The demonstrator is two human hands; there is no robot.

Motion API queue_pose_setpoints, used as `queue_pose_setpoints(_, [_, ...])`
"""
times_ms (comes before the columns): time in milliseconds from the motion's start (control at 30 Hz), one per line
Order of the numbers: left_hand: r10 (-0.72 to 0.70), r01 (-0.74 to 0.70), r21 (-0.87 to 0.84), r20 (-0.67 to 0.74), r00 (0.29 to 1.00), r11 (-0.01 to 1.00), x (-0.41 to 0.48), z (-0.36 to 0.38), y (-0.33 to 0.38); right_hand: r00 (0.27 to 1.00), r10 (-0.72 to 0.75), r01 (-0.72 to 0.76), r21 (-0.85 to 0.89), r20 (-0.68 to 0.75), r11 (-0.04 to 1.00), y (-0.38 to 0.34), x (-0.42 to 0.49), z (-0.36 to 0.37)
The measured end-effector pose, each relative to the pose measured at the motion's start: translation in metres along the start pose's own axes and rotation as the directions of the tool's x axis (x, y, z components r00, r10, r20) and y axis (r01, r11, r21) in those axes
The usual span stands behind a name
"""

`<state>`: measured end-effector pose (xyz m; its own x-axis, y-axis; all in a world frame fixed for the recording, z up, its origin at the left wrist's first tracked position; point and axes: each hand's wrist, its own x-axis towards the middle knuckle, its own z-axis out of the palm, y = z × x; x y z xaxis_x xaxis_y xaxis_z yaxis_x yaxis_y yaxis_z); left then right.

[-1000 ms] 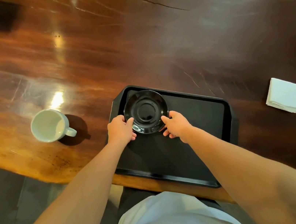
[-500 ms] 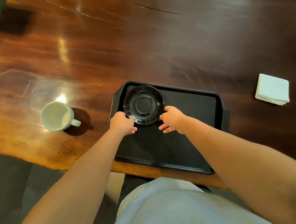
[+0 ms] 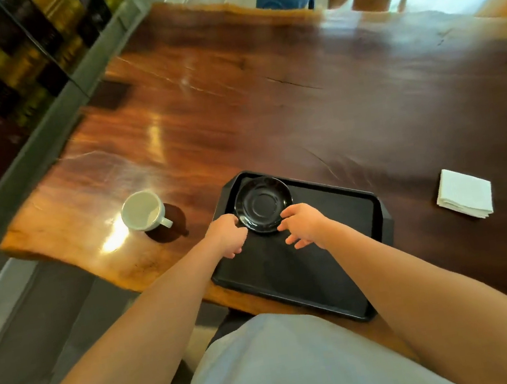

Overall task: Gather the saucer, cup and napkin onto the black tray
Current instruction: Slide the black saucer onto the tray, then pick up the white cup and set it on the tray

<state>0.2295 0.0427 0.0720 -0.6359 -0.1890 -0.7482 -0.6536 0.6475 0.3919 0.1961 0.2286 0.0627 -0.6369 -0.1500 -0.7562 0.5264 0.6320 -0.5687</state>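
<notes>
The saucer [image 3: 263, 204] is set in the far-left corner of the black tray [image 3: 338, 264]. The left hand [image 3: 227, 235] touches its rim; the right hand [image 3: 303, 224] is spread, empty, just beside. The cup [image 3: 143, 210] and napkin [image 3: 464, 197] lie on the worktop [image 3: 266, 107]; the cup is judged due next, requiring a leftward reach.

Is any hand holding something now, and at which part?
Left hand touches the round black saucer at its near-left rim; whether it grips cannot be told. Right hand is open, holding nothing.
</notes>
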Motion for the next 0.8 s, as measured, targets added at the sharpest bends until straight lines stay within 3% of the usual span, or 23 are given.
queue_pose_setpoints(133, [0.126,-0.088,0.222,-0.161,0.979,0.971,-0.012,-0.011,-0.012,0.993,-0.118,0.117,-0.202,0.005,0.972,-0.012,-0.008,0.005])
queue_pose_setpoints(200, [0.160,-0.108,0.244,-0.207,0.965,0.964,-0.017,-0.014,-0.021,0.986,-0.166,0.158,-0.248,-0.011,0.956,-0.018,-0.009,0.011])
queue_pose_setpoints(467, [0.147,-0.093,0.233,-0.227,0.963,0.968,-0.020,-0.033,-0.070,0.975,-0.219,0.222,-0.307,0.045,0.926,-0.053,-0.001,0.059])
queue_pose_setpoints(800, [0.022,0.013,0.160,-0.216,0.976,0.987,0.001,-0.084,-0.155,0.978,-0.189,0.206,-0.401,0.083,0.893,-0.115,0.015,0.127])
